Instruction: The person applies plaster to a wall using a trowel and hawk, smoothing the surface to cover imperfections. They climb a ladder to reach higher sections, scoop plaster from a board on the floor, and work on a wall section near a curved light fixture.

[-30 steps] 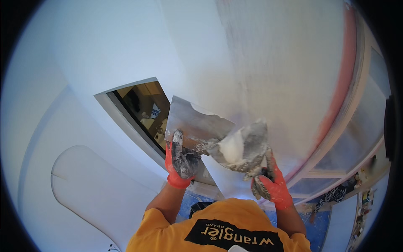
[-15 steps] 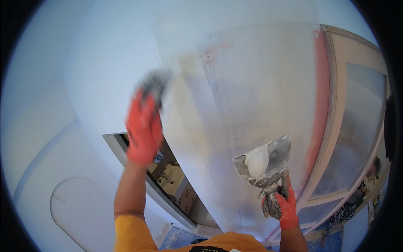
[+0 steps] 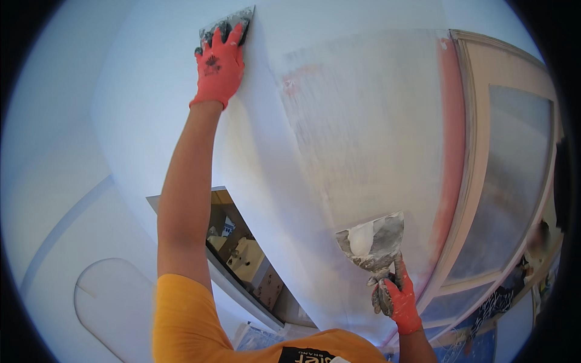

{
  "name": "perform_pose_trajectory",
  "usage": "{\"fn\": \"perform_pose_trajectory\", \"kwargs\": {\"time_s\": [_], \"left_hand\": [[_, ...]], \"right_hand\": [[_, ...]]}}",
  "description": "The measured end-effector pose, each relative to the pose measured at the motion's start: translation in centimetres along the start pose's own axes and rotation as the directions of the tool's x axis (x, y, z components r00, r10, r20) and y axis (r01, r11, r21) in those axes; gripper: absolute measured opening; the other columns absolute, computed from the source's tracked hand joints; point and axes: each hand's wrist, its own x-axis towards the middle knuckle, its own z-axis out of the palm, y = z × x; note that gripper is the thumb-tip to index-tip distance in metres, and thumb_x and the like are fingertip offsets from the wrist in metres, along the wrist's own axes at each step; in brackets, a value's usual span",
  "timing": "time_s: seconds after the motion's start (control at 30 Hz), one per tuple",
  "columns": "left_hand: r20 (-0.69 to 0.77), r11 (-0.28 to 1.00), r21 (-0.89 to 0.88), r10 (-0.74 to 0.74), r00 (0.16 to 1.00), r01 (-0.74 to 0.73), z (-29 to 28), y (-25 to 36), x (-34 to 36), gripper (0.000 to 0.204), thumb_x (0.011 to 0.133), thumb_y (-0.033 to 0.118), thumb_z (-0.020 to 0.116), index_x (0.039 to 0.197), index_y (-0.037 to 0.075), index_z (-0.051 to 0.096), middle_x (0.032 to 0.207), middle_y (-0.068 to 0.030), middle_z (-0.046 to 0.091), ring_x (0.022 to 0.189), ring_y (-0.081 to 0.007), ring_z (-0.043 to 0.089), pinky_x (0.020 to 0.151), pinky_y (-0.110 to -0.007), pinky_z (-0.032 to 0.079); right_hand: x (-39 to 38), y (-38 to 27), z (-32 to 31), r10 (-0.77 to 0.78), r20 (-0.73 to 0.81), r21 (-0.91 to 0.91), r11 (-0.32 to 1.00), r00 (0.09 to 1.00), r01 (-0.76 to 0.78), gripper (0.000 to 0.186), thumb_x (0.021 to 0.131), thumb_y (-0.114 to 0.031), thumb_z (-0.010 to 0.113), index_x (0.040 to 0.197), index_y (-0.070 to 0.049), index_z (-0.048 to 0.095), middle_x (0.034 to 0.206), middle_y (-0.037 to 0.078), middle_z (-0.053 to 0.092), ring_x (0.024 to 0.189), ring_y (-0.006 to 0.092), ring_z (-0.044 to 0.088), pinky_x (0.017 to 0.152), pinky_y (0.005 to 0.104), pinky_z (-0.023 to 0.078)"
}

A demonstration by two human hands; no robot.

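Note:
High on the white wall [image 3: 375, 121], my left hand [image 3: 219, 69], in a red glove with dark fingertips, is closed on a flat metal scraper blade [image 3: 245, 17]. Its fingers spread over the smeared blade, which lies against or very near the wall surface. My right hand [image 3: 402, 305], gloved in the same red with dirty grey fingers, grips a wide putty knife [image 3: 392, 233] by its handle, low and right, blade upward. A lump of white putty [image 3: 362, 239] sits on that blade. Rough greyish patches and a reddish mark [image 3: 290, 86] show on the wall.
At the right is a pale wooden frame [image 3: 481, 145] with a hazy glass panel [image 3: 517, 163], edged by a reddish strip [image 3: 452, 121]. An opening at lower left shows a white basin [image 3: 245, 257]. Blue sheeting [image 3: 475, 339] lies low right. A blurred person [image 3: 537, 239] appears at the right edge.
My left arm has stretched upward, bringing the scraper blade high up the wall. My right hand has shifted slightly left and down with the putty knife.

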Motion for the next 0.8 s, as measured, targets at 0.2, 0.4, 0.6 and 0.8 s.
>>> {"fn": "perform_pose_trajectory", "kwargs": {"time_s": [0.2,0.4,0.6,0.8], "left_hand": [[0.088,1.0,-0.021,-0.002,0.996,0.004,-0.5,3.6,-7.3,0.048,0.098,0.018,0.046,0.146,0.025,0.045,0.149,-0.0272,0.037,0.131,-0.0567,0.038,0.113,-0.061,0.024],[0.14,0.998,-0.05,-0.018,0.99,0.025,-0.3,7.4,-13.2,0.047,0.096,0.013,0.05,0.142,0.02,0.048,0.145,-0.0313,0.038,0.127,-0.059,0.039,0.112,-0.063,0.025],[0.237,0.994,-0.054,-0.084,0.968,0.1,-0.5,8.8,-18.2,0.047,0.096,0.011,0.05,0.141,0.019,0.049,0.147,-0.0319,0.034,0.126,-0.0613,0.038,0.111,-0.065,0.024],[0.327,0.981,-0.097,-0.126,0.937,0.166,-1.0,10.7,-22.9,0.046,0.094,0.009,0.053,0.139,0.017,0.051,0.147,-0.0323,0.033,0.128,-0.0613,0.035,0.111,-0.065,0.024]], "right_hand": [[0.2,1.0,-0.5,-0.019,-0.012,-0.02,1.0,1.0,0.019,0.072,0.093,0.001,0.048,0.157,-0.01,0.017,0.098,0.012,0.059,0.065,0.0148,0.057,0.052,0.0294,0.048],[0.4,0.5,-0.4,-0.032,-0.036,-0.076,0.997,0.999,0.029,0.071,0.092,0.002,0.048,0.156,-0.008,0.02,0.103,0.012,0.06,0.07,0.0136,0.057,0.06,0.0287,0.049],[0.5,0.1,-0.2,-0.003,-0.066,-0.093,0.996,0.998,-0.003,0.07,0.092,0.002,0.049,0.156,-0.008,0.022,0.101,0.011,0.06,0.075,0.013,0.057,0.068,0.0283,0.049],[0.7,1.2,-1.0,0.023,-0.08,-0.042,0.999,0.997,-0.027,0.072,0.092,0.002,0.049,0.157,-0.009,0.02,0.1,0.013,0.06,0.07,0.0141,0.057,0.061,0.0289,0.049]]}}
